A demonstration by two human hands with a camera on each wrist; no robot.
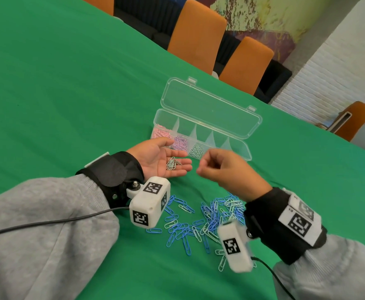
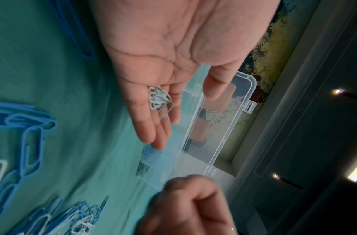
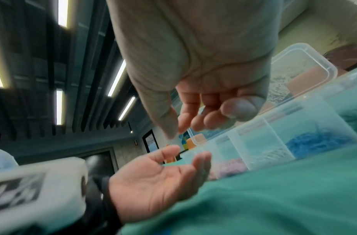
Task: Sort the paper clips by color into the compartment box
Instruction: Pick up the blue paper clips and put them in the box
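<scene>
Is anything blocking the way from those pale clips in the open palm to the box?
Nothing visible does. The pale clips lie on the open left hand, right beside the compartment box, whose lid is folded back. The right hand hangs to one side.

We seem to sit in a meeting or conference room. A long bench [image 1: 69,87] under a green cloth is lined on its far side with orange upholstered chairs [image 1: 195,37]. Behind them we see a white brick wall [image 1: 328,83] and a large colourful mural [image 1: 270,24]. Overhead run dark ceiling slats with strip lights [image 3: 117,77].
</scene>
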